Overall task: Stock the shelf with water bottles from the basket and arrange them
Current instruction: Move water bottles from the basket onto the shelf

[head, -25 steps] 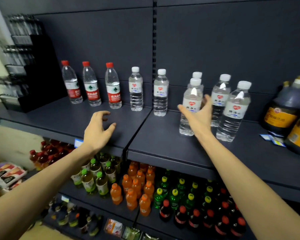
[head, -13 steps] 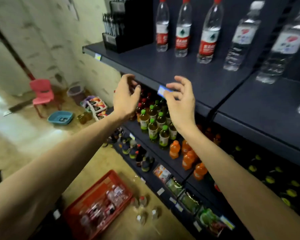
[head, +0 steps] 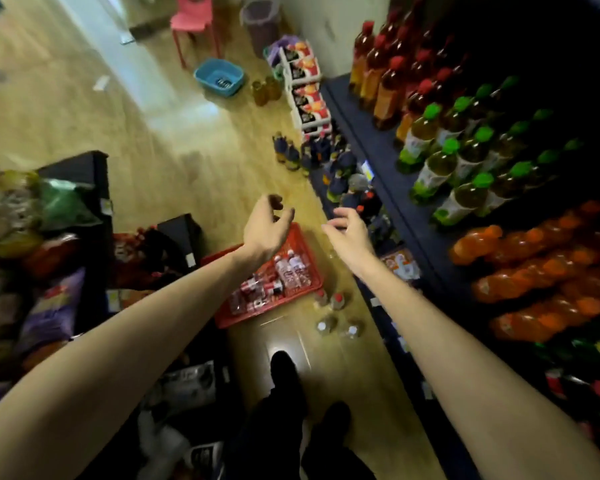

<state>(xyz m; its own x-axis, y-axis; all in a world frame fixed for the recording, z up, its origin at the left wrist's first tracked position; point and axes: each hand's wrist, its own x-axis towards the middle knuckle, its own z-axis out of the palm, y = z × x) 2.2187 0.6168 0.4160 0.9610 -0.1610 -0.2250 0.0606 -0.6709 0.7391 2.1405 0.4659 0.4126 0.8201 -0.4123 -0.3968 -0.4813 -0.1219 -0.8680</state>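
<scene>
Red plastic basket [head: 302,237] with water bottles [head: 288,270] is seen on the floor beneath left hand [head: 265,228] and right hand [head: 349,230], both loosely curled, empty; loose bottles [head: 336,301] alongside could be kicked over

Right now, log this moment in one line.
left hand empty, open | right hand empty, open | both above red basket | bottles inside

pink chair [head: 192,19] top center, blue tub [head: 218,77] on the floor below it, snack boxes [head: 305,88] stacked just right of the tub, green-cap bottles [head: 465,168] right side, orange bottles [head: 534,268] lower right, chip bags [head: 18,209] far left
</scene>
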